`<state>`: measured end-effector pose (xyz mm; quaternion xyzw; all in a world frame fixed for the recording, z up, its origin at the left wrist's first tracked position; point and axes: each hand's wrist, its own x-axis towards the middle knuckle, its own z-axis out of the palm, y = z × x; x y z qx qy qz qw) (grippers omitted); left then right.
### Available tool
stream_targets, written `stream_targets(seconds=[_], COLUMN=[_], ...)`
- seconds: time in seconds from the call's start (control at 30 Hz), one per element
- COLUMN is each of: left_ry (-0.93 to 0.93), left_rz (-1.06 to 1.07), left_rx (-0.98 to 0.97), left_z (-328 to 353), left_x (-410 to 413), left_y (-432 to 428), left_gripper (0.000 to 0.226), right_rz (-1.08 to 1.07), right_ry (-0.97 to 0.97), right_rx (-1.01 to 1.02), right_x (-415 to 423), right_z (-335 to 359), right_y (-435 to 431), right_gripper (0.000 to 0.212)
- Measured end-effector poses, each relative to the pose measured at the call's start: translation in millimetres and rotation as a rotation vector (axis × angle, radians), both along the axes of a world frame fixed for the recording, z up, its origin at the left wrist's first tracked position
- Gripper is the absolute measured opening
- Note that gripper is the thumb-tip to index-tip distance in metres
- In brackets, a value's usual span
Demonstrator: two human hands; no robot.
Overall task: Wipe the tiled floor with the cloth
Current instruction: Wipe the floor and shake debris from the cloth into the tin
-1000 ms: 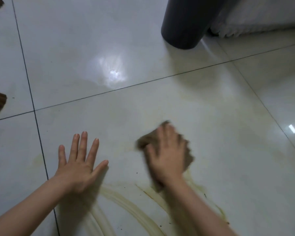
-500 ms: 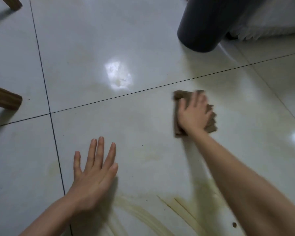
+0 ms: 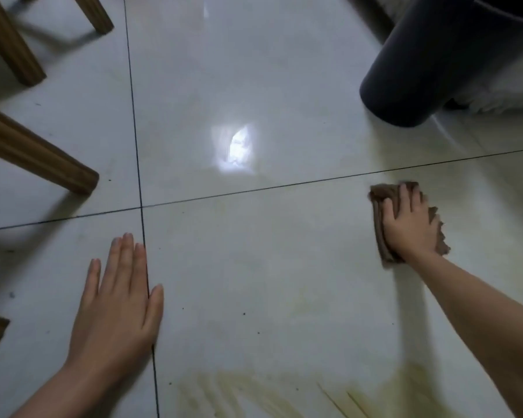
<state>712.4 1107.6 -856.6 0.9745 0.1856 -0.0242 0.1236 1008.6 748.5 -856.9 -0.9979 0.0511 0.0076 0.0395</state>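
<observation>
A folded brown cloth (image 3: pixel 380 203) lies on the glossy pale tiled floor (image 3: pixel 254 267) at the right, just below a dark grout line. My right hand (image 3: pixel 411 224) presses flat on top of it with straight fingers, covering most of it. My left hand (image 3: pixel 118 306) rests flat on the floor at the lower left, fingers together, across a vertical grout line. Yellow-brown smear streaks (image 3: pixel 254 393) mark the tile near the bottom edge.
A dark grey cylindrical bin (image 3: pixel 420 64) stands at the upper right, with white fabric (image 3: pixel 501 86) behind it. Wooden furniture legs (image 3: pixel 40 158) stand at the left, and another (image 3: pixel 9 40) at the top left. Small dark specks dot the tile.
My right hand has pushed the cloth away from me and to the right, off the smear streaks. My left hand stayed flat on the floor with its fingers drawn together. The view has shifted.
</observation>
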Motion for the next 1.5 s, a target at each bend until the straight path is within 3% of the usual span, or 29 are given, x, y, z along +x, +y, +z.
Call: stream_targets(seconds=[0.07, 0.13, 0.23, 0.33, 0.4, 0.43, 0.5, 0.57, 0.67, 0.7, 0.77, 0.9, 1.07, 1.13, 1.27, 1.33, 1.4, 1.5], left_ry=[-0.008, -0.022, -0.03, -0.053, -0.074, -0.078, -0.071, -0.068, -0.078, -0.085, -0.124, -0.274, -0.32, -0.297, -0.233, -0.21, -0.18, -0.149], left_rz=[-0.014, -0.018, -0.012, -0.018, -0.018, -0.014, -0.002, 0.006, 0.002, 0.002, 0.002, 0.069, 0.038, 0.04, 0.038, 0.037, 0.035, 0.038], left_rx=[0.053, 0.081, 0.067, 0.038, 0.021, 0.017, 0.005, -0.003, -0.017, -0.02, -0.054, -0.223, -0.285, -0.264, -0.19, -0.164, -0.145, -0.126], left_z=[-6, -10, -12, -9, -7, -6, -6, -7, -7, -6, -6, -3, 2, 1, -3, -4, -4, -4], left_x=[-2, -4, -3, -2, -2, -2, -4, -5, -3, -3, -5, -4, -5, -5, -3, -3, -3, -4], left_y=[0, -1, 2, 2, 2, 2, 1, 0, 0, 0, 0, 3, 4, 4, 2, 3, 3, 3], left_gripper=[0.069, 0.068, 0.067, 0.065, 0.065, 0.065, 0.064, 0.063, 0.063, 0.063, 0.064, 0.064, 0.065, 0.065, 0.064, 0.064, 0.064, 0.065], right_rz=[-0.203, -0.144, 0.375, 1.045, 1.41, 1.478, 1.298, 0.887, 0.302, 0.203, 0.329, 1.121, 1.613, 1.446, 0.445, 0.09, 0.026, 0.387], right_ry=[0.004, -0.005, -0.079, 0.024, 0.084, 0.083, 0.053, 0.022, 0.007, -0.01, -0.057, 0.012, 0.124, 0.082, 0.0, -0.003, -0.041, -0.065], right_rx=[0.05, 0.073, 0.112, 0.187, 0.198, 0.195, 0.17, 0.12, 0.091, 0.102, 0.15, 0.167, 0.123, 0.121, 0.094, 0.096, 0.101, 0.117], right_x=[-9, -29, -107, -173, -150, -126, -72, -28, -25, -41, -87, -177, -151, -110, -45, -49, -76, -141], right_z=[0, 0, -10, -4, 1, 4, 8, 7, 0, -1, -6, -4, 5, 7, 8, 3, 0, 0], right_y=[41, 102, 205, 252, 233, 219, 187, 158, 168, 190, 239, 296, 203, 150, 71, 81, 119, 180], right_gripper=[0.061, 0.062, 0.064, 0.062, 0.053, 0.05, 0.049, 0.051, 0.055, 0.056, 0.058, 0.055, 0.052, 0.051, 0.063, 0.058, 0.055, 0.057])
